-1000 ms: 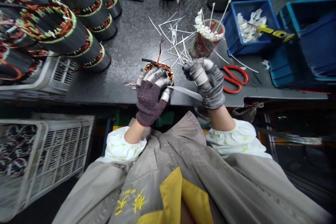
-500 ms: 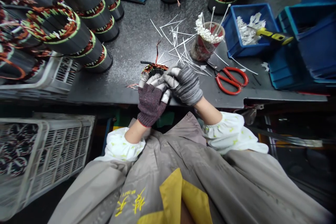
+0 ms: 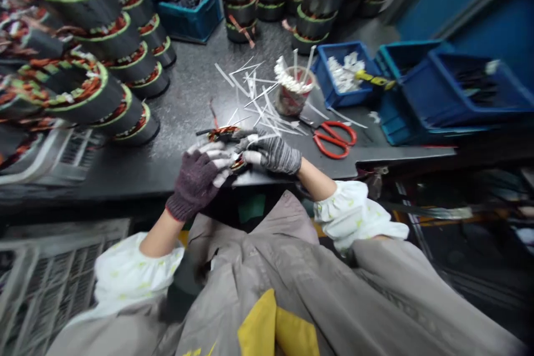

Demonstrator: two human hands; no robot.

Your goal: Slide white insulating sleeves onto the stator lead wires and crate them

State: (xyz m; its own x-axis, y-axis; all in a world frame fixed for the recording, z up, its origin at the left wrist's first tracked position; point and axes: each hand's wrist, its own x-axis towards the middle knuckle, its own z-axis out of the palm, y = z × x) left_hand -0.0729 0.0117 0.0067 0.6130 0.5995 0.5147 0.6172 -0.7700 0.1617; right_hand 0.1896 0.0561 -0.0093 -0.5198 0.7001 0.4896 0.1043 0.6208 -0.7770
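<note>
- Tabletop [image 3: 189, 64]: the copper-wound ring lies at its near edge, presumably for easy reach.
- Stator stacks [image 3: 89, 103], 10 o'clock from the ring: piled upright, likely to save room.
- Blue box [image 3: 342, 99], 2 o'clock: its walls keep white pieces together.
- Left hand [image 3: 198, 174], 8 o'clock: fingers half-spread, lightly bent over the ring, perhaps steadying it; grip unclear.
- Right hand [image 3: 271, 151], 3 o'clock: fingers bent inward at the ring, a pale strip beside them; hold uncertain.
- Copper-wound ring [image 3: 225, 133]: between both hands, partly hidden.
- Cup [image 3: 291, 101], between 1 and 2 o'clock: stands white sticks upright.
- Red-handled scissors [image 3: 334, 138], 3 o'clock: near the right hand, probably for convenience.
</note>
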